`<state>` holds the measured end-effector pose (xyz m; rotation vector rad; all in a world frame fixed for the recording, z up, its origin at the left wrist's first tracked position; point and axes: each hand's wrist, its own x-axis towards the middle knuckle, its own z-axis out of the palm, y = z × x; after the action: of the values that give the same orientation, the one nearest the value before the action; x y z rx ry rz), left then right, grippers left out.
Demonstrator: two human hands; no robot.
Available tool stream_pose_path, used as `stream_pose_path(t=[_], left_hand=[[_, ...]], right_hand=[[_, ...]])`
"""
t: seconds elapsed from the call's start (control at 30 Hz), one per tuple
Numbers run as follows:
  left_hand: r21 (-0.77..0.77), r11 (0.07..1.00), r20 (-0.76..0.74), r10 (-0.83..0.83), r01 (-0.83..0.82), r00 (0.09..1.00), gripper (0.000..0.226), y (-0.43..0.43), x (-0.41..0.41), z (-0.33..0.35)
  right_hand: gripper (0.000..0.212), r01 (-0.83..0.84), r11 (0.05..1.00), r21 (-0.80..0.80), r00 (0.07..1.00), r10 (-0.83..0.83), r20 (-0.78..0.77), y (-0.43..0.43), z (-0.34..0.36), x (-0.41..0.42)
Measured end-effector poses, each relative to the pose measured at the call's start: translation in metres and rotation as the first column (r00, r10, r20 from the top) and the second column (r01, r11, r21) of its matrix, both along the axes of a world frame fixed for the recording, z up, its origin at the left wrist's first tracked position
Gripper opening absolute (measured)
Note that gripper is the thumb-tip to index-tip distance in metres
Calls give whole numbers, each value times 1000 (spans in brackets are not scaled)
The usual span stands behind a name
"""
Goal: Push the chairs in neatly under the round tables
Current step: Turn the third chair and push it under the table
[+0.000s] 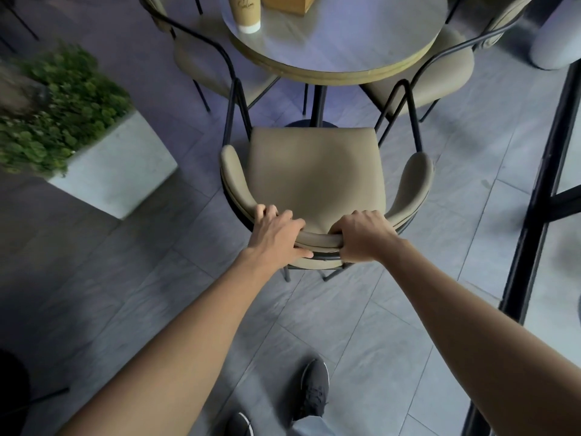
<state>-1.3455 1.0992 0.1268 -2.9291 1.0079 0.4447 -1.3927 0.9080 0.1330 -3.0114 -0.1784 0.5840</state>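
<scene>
Chair, beige, black-framed: placed on the tiled floor facing the round bench, its seat front near the bench edge, not tucked under. Curved backrest is gripped by both hands, left hand and right hand clenched around it. A paper cup is carried on the bench.

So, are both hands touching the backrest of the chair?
Touching. The head view shows the left hand and right hand gripping the chair's backrest.

Three chairs, one round table, one cup, one planter.
</scene>
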Motion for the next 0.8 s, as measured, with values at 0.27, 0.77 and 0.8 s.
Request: stream_pose_path(t=[0.27,0.77,0.8], left_hand=[[24,999,-83,-27,29,996,44,2,5,5],[-76,996,-51,-59,55,997,43,11,5,0],[-78,995,-69,-69,64,995,46,12,5,2]], right_hand=[[27,42,999,1,999,-42,-17,7,5,-3],[23,196,978,-71,978,-189,85,22,1,-15],[22,207,976,-69,976,-201,85,24,1,-17]])
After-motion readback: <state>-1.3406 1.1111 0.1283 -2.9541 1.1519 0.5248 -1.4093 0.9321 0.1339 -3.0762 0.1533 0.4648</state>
